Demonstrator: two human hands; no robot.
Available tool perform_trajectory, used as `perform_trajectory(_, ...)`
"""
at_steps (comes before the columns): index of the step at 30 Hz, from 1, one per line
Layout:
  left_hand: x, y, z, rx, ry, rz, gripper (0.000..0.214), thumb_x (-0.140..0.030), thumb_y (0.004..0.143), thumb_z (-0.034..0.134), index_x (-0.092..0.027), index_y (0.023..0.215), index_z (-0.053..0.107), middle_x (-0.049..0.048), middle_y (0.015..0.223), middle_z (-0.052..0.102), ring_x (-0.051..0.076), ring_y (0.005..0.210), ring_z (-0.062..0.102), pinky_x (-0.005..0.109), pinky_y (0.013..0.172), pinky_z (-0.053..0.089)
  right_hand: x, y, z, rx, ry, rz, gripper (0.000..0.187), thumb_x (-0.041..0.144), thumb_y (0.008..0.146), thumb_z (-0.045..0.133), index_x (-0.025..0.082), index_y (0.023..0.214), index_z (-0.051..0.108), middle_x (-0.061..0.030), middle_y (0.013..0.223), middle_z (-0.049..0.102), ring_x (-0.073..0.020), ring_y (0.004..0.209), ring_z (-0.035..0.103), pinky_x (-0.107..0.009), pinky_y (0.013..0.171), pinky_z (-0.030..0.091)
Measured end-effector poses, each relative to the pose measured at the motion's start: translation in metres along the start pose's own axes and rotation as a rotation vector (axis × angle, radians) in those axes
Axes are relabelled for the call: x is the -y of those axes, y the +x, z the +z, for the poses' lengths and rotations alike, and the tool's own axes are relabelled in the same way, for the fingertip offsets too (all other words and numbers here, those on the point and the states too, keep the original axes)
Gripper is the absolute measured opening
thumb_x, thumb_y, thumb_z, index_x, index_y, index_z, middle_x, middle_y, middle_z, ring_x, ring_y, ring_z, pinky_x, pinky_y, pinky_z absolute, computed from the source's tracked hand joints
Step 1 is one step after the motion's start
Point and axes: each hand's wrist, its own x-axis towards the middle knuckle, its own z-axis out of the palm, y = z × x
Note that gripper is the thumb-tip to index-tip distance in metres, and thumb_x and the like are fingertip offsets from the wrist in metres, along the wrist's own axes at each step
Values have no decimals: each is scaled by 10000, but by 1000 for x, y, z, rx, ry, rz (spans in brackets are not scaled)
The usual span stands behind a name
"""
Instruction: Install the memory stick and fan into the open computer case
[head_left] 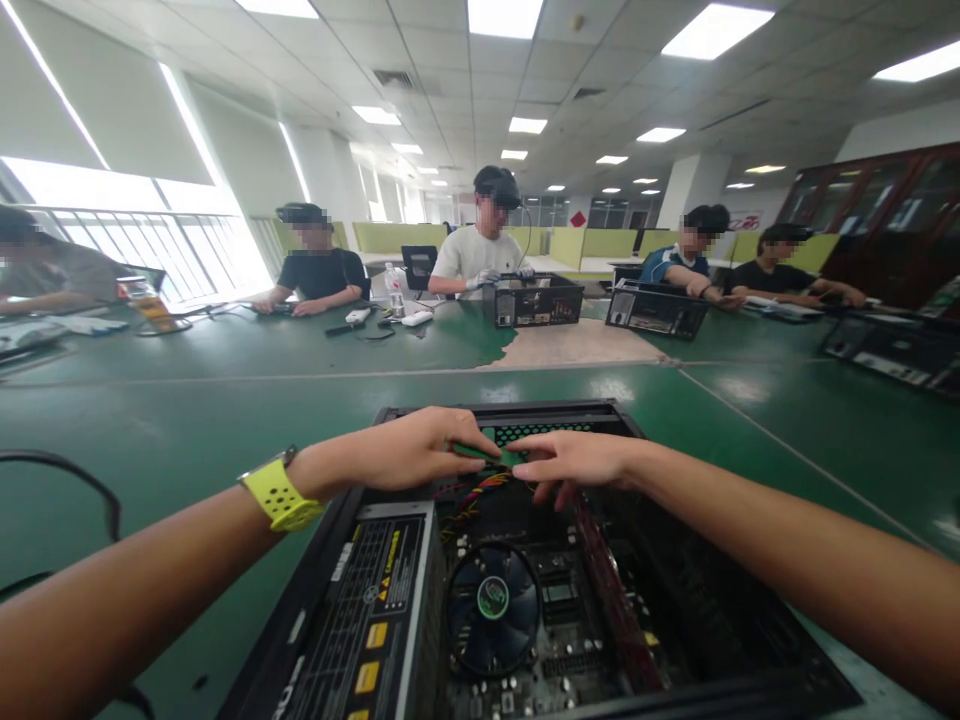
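people: 5 | open computer cases: 4 | hands: 2

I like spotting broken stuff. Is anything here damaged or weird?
Yes. The green table cover is torn away in a ragged patch beyond the open computer case, baring a pale surface underneath.

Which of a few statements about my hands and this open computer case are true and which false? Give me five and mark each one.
1. Both hands meet over the open computer case. True.
2. The left hand and right hand pinch a small green part between their fingertips. True.
3. The yellow watch sits on the right wrist. False: it is on the left wrist.
4. The cooling fan lies outside the case on the table. False: it sits inside the case, below the hands.
5. The table has a red surface. False: it is green.
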Motion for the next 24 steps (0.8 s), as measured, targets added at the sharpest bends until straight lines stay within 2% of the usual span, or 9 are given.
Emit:
perform_trajectory(2, 2, 2, 1, 26, 35, -16, 337, -347, 919, 488, -220, 1207, 609, 48, 1115, 640, 180, 1012, 567, 277, 914, 408, -1, 3, -4, 20, -119, 23, 551, 475, 766, 659, 187, 1219, 531, -39, 919, 638, -131, 643, 615, -224, 533, 448)
perform_trajectory(5, 5, 9, 6, 105, 128, -179, 317, -302, 895, 492, -202, 1174, 602, 44, 1040, 663, 180, 898, 607, 265, 794, 446, 0, 13, -4, -54, -635, 58, 334, 463, 660, 739, 190, 842, 678, 11, 640, 585, -145, 588, 559, -229, 496, 360)
perform_trajectory(7, 4, 21, 13, 235, 250, -290, 263, -287, 831, 562, -200, 1059, 658, 42, 914, 693, 187, 760, 621, 258, 659, 447, 2, 21, -2, -124, -934, 56, 254, 435, 616, 767, 210, 689, 673, 23, 592, 572, -145, 597, 536, -235, 489, 309)
perform_trajectory(8, 2, 29, 18, 322, 323, -327, 246, -308, 793, 608, -194, 996, 686, 52, 858, 700, 196, 702, 621, 262, 605, 438, 3, 24, -1, -142, -1002, 57, 239, 434, 620, 762, 217, 670, 672, 29, 584, 573, -141, 593, 528, -237, 487, 298)
perform_trajectory(11, -6, 56, 33, 521, 489, -381, 288, -388, 727, 686, -165, 905, 730, 108, 805, 715, 235, 637, 631, 288, 537, 430, 3, 29, -3, -74, -1002, 44, 260, 483, 695, 703, 225, 718, 682, 47, 604, 597, -116, 593, 536, -214, 492, 321)
perform_trajectory(14, -6, 77, 47, 583, 511, -377, 228, -316, 725, 707, -184, 907, 743, 94, 767, 728, 224, 632, 648, 277, 547, 450, 0, 25, -4, -36, -1061, 52, 247, 472, 751, 656, 247, 835, 715, 33, 721, 669, -138, 686, 598, -208, 537, 371)
perform_trajectory(17, 1, 88, 60, 627, 493, -380, 162, -301, 694, 742, -203, 821, 758, 63, 660, 717, 211, 610, 656, 264, 561, 471, -7, 22, 5, -23, -1184, 124, 198, 281, 712, 667, 236, 890, 742, -44, 837, 719, -229, 771, 654, -266, 569, 419)
perform_trajectory(20, 5, 93, 73, 620, 525, -386, 243, -339, 603, 811, -185, 786, 767, 111, 765, 739, 267, 730, 681, 304, 641, 504, -13, 28, 21, 14, -1283, 165, 270, 172, 646, 685, 136, 907, 739, -151, 930, 715, -305, 831, 670, -329, 626, 482)
perform_trajectory(24, 0, 97, 81, 616, 529, -376, 305, -414, 578, 825, -183, 769, 767, 134, 873, 743, 302, 821, 683, 334, 705, 520, -7, 39, 30, 46, -1329, 193, 378, 145, 575, 747, 98, 950, 723, -181, 974, 705, -309, 884, 667, -366, 755, 506)
